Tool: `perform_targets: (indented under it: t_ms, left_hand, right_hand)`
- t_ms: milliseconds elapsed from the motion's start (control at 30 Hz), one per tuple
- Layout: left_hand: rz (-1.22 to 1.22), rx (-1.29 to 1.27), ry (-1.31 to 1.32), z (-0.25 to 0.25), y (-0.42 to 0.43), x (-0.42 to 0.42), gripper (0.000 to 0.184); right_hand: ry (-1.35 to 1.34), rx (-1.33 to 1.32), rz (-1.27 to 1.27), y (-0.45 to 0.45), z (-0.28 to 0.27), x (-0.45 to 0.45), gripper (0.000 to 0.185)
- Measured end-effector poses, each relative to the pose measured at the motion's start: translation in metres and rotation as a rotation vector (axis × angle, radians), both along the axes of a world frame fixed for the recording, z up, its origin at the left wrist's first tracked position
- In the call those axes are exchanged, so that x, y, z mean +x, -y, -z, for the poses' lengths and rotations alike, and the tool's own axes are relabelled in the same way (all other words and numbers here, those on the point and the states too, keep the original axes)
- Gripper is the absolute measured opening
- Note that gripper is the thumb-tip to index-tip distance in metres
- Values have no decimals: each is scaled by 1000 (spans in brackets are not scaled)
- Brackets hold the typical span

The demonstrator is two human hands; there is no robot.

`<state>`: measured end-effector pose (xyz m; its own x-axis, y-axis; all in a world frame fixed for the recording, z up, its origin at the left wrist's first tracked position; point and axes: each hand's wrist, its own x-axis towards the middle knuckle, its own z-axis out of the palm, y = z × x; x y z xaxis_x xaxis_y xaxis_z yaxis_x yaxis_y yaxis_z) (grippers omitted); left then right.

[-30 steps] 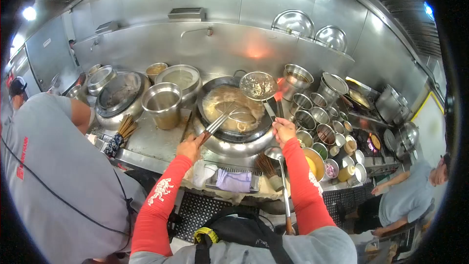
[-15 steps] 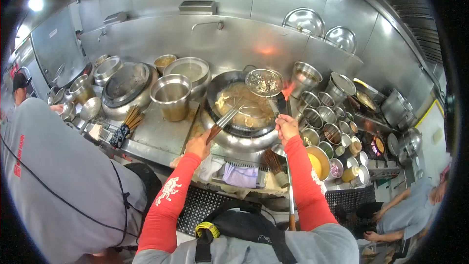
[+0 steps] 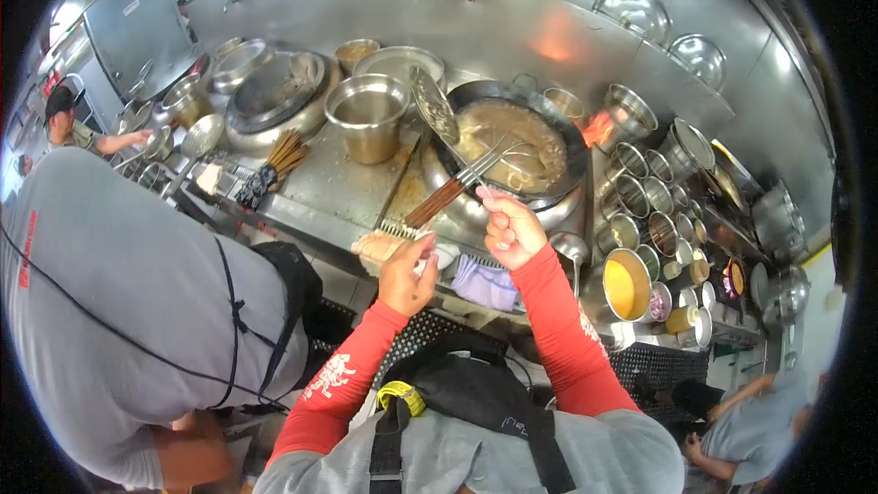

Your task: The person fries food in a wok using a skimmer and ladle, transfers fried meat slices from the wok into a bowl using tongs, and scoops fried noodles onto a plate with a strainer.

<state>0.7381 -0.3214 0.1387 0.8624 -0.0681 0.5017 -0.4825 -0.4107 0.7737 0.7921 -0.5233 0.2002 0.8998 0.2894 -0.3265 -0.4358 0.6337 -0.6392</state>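
Note:
My right hand point(image 3: 512, 229) is closed around the thin handle of a round skimmer point(image 3: 433, 105). Its head is tilted steeply at the left rim of the wok point(image 3: 585, 151). Brown liquid point(image 3: 512, 123) covers the wok's bottom. Long metal prongs with wooden handles point(image 3: 435, 202) lean over the near rim, their far ends over the liquid; my left hand is apart from them. Lower left, my left hand point(image 3: 407, 276) has its fingers loosely bent and apart, with nothing visible in it. A pale cloth point(image 3: 377, 247) lies just beyond it.
A steel pot point(image 3: 368, 128) stands left of the wok, near a bamboo brush point(image 3: 288, 155). A purple cloth point(image 3: 485, 282) hangs at the front edge. Flames point(image 3: 599, 128) show right of the wok, before several steel containers point(image 3: 631, 197). A co-worker point(image 3: 137, 302) stands close on the left.
My left hand has let go of the wooden-handled prongs and moved down. The skimmer has swung from the wok's far side to its left rim. The pale pieces in the wok no longer show.

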Motion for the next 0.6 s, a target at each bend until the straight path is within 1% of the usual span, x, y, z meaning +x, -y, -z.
perform_targets:
  t_ms: [67, 167, 200, 300, 333, 367, 433, 533, 600]
  left_hand:
    - [-23, -77, -70, 13, -14, -21, 31]
    - [-88, -118, -186, 29, -37, -52, 29]
    - [-135, -144, -207, 42, -43, -59, 28]
    - [-171, -149, -400, 52, -61, -82, 29]
    - [-186, -200, -429, 60, -64, -87, 29]
    - [-199, -196, -425, 69, -67, -90, 30]
    - [-219, -188, -415, 81, -70, -95, 30]
    - [-242, -203, -416, 82, -72, -100, 30]
    - [-265, -203, -419, 81, -75, -103, 30]
  right_hand:
    - [-69, 125, -67, -14, 2, -5, 16]
    - [-137, 197, -87, -29, 12, -3, 18]
    - [-149, 199, -91, -34, 14, -1, 21]
    - [-208, 270, -91, -49, 22, 13, 28]
    - [-227, 250, -87, -55, 27, 25, 34]
    - [-213, 248, -143, -57, 37, 40, 38]
    - [-350, 335, -156, -55, 63, 74, 37]
    - [-336, 325, -233, -54, 59, 90, 35]
    - [-255, 281, -225, -51, 51, 84, 34]
